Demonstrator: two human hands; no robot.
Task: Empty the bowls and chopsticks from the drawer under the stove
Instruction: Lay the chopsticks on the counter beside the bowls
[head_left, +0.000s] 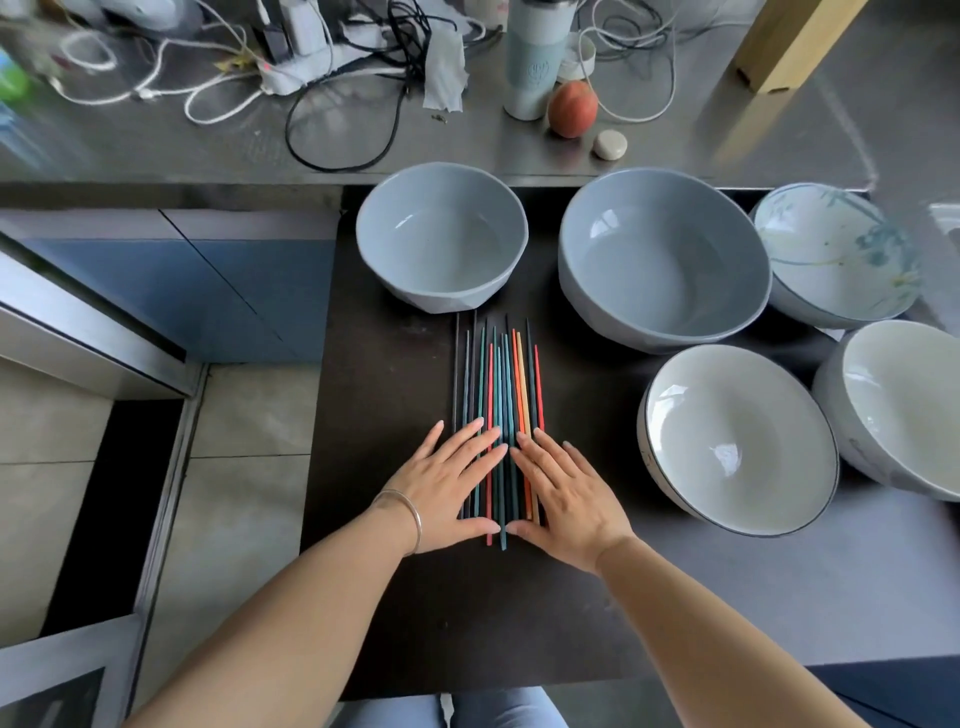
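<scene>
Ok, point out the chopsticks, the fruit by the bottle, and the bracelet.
chopsticks (498, 384): head view, on the middle of the coloured bundle, beyond the hands.
fruit (572, 108): head view, on the centre of its reddish skin.
bracelet (413, 512): head view, on the metal band at the left wrist.

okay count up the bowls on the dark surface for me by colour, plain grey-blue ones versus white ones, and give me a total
Grey-blue bowls: 2, a smaller one and a larger one
White bowls: 3, one with a painted pattern, one dark-rimmed, one cut off at the right edge
Total: 5
</scene>
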